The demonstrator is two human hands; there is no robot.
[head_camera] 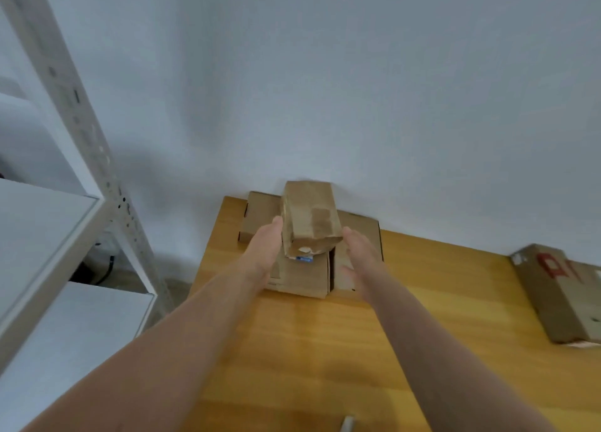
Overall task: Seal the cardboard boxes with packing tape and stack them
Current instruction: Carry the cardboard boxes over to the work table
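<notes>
A small brown cardboard box (309, 217) sits tilted on top of a stack of flatter cardboard boxes (305, 275) at the far edge of the wooden table (292, 350), against the wall. My left hand (265, 246) lies flat along the top box's left side, fingers straight and touching it. My right hand (359, 252) is stretched out just right of the box, fingers straight, slightly apart from it. A wider flat box (260, 217) forms the bottom of the stack.
Another cardboard box with red lettering (562, 291) lies at the table's right edge. A white metal shelving unit (65, 236) stands to the left. A pale cylindrical object (347, 424) pokes in at the bottom edge. The grey wall is directly behind the stack.
</notes>
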